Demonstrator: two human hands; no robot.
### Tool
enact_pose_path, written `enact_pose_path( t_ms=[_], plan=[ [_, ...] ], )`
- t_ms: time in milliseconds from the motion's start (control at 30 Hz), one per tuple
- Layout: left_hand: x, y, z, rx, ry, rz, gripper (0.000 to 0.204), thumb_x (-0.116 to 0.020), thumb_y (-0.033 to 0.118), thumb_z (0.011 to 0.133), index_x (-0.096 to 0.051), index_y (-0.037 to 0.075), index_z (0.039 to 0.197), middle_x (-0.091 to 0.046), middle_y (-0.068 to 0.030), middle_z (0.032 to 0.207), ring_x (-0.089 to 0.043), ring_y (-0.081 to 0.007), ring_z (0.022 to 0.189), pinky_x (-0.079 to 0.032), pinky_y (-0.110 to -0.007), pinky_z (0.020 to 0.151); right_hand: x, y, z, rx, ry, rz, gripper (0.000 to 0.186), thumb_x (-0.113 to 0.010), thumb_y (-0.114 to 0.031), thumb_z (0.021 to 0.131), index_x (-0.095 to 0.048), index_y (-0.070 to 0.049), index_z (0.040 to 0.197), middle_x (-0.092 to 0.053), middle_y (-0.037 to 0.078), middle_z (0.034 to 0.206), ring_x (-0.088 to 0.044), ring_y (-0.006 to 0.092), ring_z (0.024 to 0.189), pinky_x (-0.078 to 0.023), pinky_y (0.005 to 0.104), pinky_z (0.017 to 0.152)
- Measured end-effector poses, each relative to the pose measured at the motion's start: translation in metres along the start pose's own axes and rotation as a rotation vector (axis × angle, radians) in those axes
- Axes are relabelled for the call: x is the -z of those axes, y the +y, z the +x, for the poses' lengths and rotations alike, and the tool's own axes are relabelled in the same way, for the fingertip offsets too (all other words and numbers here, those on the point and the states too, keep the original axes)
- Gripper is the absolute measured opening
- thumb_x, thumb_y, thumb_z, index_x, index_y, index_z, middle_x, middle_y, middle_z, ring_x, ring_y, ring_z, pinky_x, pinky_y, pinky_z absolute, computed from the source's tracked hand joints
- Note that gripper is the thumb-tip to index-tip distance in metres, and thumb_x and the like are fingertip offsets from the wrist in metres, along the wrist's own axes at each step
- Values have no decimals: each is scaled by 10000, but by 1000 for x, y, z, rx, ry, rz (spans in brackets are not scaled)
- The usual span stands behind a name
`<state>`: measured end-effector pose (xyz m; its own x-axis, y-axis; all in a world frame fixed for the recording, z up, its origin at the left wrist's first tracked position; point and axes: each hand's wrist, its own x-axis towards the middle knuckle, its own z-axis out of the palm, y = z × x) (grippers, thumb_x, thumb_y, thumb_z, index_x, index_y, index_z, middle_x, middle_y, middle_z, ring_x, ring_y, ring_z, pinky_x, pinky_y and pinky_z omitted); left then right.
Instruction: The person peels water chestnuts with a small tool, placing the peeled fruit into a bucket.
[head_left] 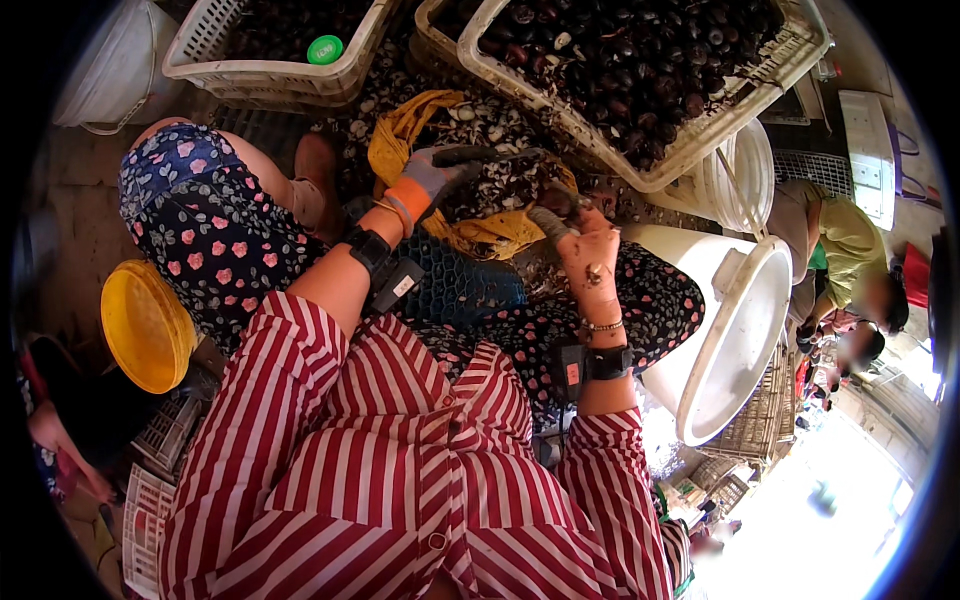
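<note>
Your right hand (590, 255) has its fingers curled shut around a small dark round nut (560, 203), with what looks like a grey-handled tool (545, 222) in the same grip; the blade end is too small to make out. The nut sits just at 11 o'clock of that hand's knuckles. Your left hand (432, 182), in a grey and orange glove, lies at 9 o'clock of the right one, fingers bent and closed over a dark object whose kind I cannot tell, resting on the heap of dark shells (500, 180). A yellow cloth (405, 125) lies under and around the heap. At 12 to 1 o'clock stands a white slatted crate (700, 140) full of dark nuts. At 3 o'clock of the right hand sits a white bucket (740, 340). A yellow lid (145, 325) lies well apart at 9 o'clock.
</note>
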<state>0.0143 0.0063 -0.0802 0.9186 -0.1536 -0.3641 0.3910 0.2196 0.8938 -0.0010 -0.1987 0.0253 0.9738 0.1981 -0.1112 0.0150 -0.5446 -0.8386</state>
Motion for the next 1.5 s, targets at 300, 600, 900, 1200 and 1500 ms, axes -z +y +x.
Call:
enact_pose_path(
  t_ms=[300,600,900,1200,1500],
  plan=[
    [-1,8,-8,-236,-27,196,255,-658,117,778,-668,142,1032,-646,-50,945,-606,-174,842,-483,-307,744,12,-21,-14,-175,-45,273,297,-648,-96,791,-595,31,1055,-647,50,942,-594,99,799,-478,229,699],
    [-9,28,-18,-517,-47,348,260,-655,102,764,-659,118,1023,-614,-75,906,-575,-236,847,-459,-352,758,3,-49,-14,-133,-31,324,316,-701,-134,775,-612,28,1031,-656,56,916,-586,92,805,-474,225,723],
    [-4,25,-10,-434,45,330,271,-647,76,747,-666,134,1012,-601,-82,862,-553,-235,838,-443,-365,764,0,-51,-15,-83,-20,386,342,-683,-42,772,-582,24,1092,-635,66,1003,-588,115,877,-474,233,783],
    [1,19,-6,-187,19,428,249,-608,65,799,-648,123,1038,-631,-69,901,-584,-162,803,-467,-305,733,-7,-51,-13,-205,9,325,443,-689,1,734,-536,33,1148,-621,63,1010,-571,124,914,-468,255,817],
    [-50,47,-35,-286,-119,-76,319,-685,218,792,-636,81,1076,-657,-76,964,-588,-127,777,-471,-251,704,-17,-18,-1,25,-83,-485,388,-571,-7,670,-563,28,1056,-638,121,953,-600,145,801,-482,256,731]
  ],
)
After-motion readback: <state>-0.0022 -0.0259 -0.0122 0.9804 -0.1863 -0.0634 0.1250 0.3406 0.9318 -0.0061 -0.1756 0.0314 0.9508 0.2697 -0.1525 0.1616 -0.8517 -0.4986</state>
